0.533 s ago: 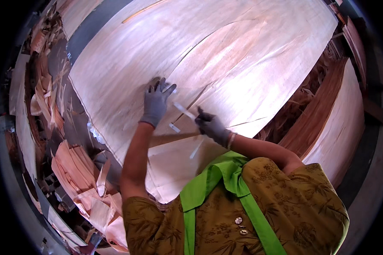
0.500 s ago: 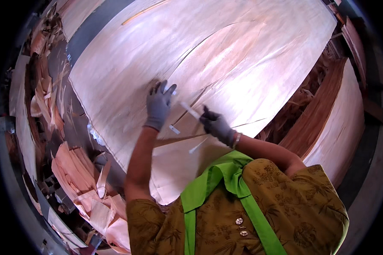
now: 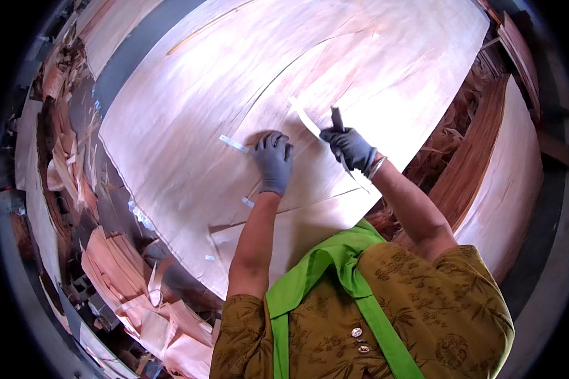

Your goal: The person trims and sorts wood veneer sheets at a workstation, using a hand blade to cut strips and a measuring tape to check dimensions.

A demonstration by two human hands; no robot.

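Note:
My left hand (image 3: pixel 274 164), in a grey glove, rests on a broad pale veneer sheet (image 3: pixel 189 126). Its fingers are slightly bent, fingertips against the wood, and nothing shows in them. A short white strip of tape (image 3: pixel 234 144) lies just left of those fingertips. My right hand (image 3: pixel 351 150), in a darker-looking grey glove, is closed around a long pale strip (image 3: pixel 308 120) and a dark stick-like tool (image 3: pixel 337 119) whose kind I cannot make out. The strip curves out on both sides of the fist. Another small tape piece (image 3: pixel 247 202) sits near my left wrist.
A white piece (image 3: pixel 210 258) marks the sheet's near left part. Cracks and a curved split run across the sheet. Reddish veneer scraps (image 3: pixel 117 259) are heaped at left. A thick veneer stack (image 3: pixel 474 164) and loose shavings stand at right.
My left hand has moved right, leaving a white tape strip in sight beside it. My right hand has moved up and to the right with the pale strip. The view has shifted slightly.

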